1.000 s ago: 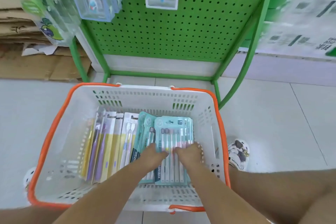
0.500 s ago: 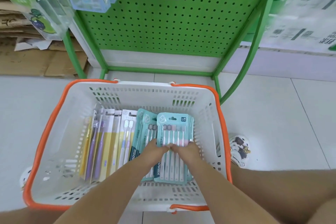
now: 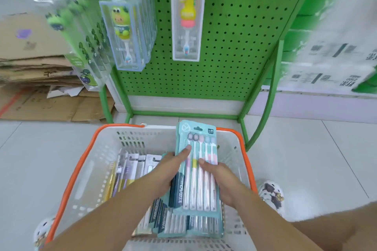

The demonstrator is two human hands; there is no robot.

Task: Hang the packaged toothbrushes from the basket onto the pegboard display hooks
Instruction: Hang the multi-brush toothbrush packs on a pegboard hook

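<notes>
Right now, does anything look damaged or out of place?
Nothing stands out. Both hands, left and right, hold a teal toothbrush pack above the basket; the packs on the pegboard hang straight.

Bright even light; edges blurred, wide-angle distortion.

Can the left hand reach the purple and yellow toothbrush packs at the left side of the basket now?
Probably not yet. The left hand holds the teal toothbrush pack together with the right hand. The purple and yellow packs lie uncovered in the basket, so the way is free once it lets go.
</notes>
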